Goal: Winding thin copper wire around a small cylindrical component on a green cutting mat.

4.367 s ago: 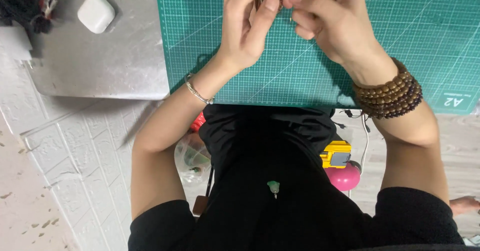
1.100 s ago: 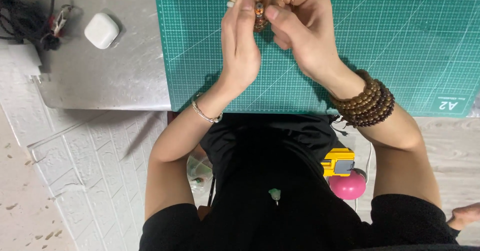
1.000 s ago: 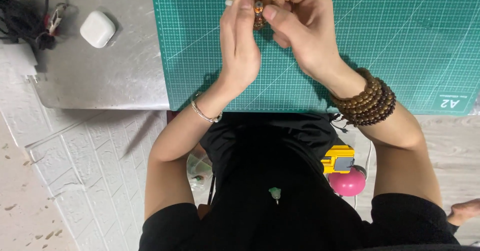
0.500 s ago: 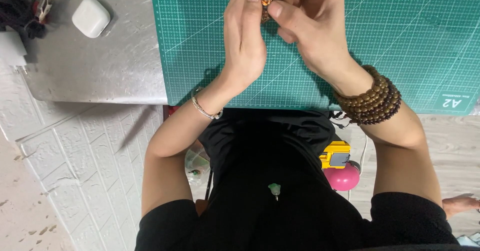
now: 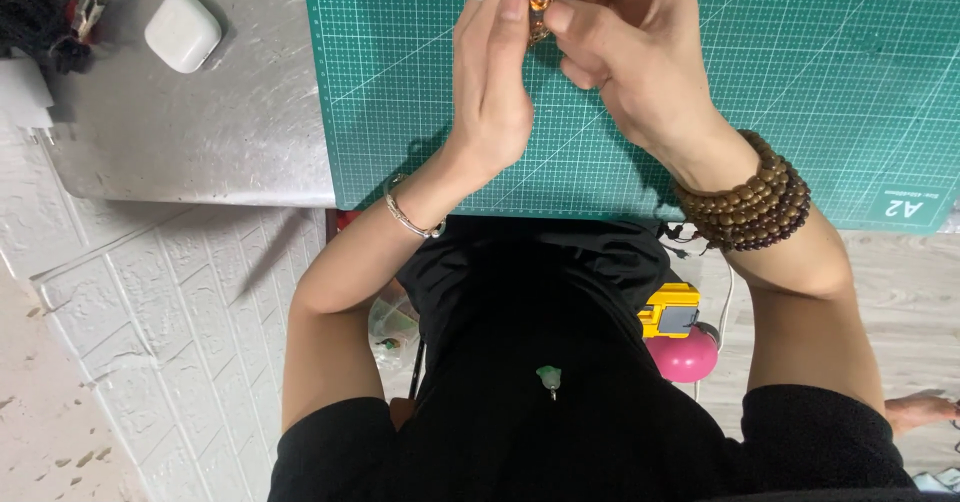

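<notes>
Both hands meet over the top of a green cutting mat [image 5: 800,82]. My left hand [image 5: 495,72] and my right hand [image 5: 625,47] pinch a small brown bead piece [image 5: 540,7] between thumbs and fingertips. A gold ring shows on a left finger at the frame's top edge. My left wrist wears a thin silver bangle [image 5: 410,220]; my right wrist carries several wraps of brown wooden beads [image 5: 750,197]. The fingertips are partly cut off by the top of the frame.
A grey metal table top [image 5: 200,122] lies under the mat. A white rounded case [image 5: 183,30] sits at its far left, with dark cables [image 5: 50,12] in the corner. Below the table edge are a yellow tool [image 5: 670,310] and a pink ball [image 5: 683,354].
Both hands stay together on the small bead piece, shifting slightly up and down over the mat between frames. The view has moved a little.
</notes>
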